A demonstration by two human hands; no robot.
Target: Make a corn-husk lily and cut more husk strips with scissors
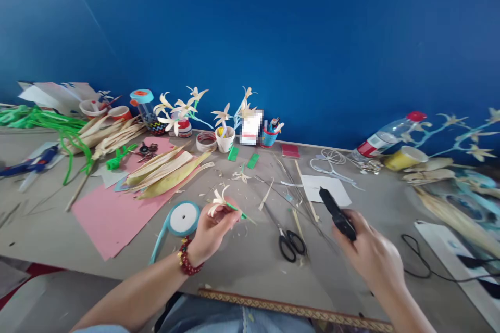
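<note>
My left hand [213,229], with a red bead bracelet at the wrist, pinches a small cream husk flower [219,199] by its green-wrapped stem. My right hand [373,250] is wrapped round a black glue gun [339,214], its nozzle tilted up and to the left. The two hands are well apart. Between them on the table lie black-handled scissors [288,244], open a little, and thin sticks. Just left of my left hand is a roll of light blue ribbon [183,218]. Another pale flower [242,176] lies behind that hand.
Pink paper [105,218] with dried husks [167,174] on it lies left. Finished flowers stand in a paper cup [225,140] by the blue wall. A bottle [385,138] leans at back right. A black cord [420,268] and white power strip [449,255] lie right.
</note>
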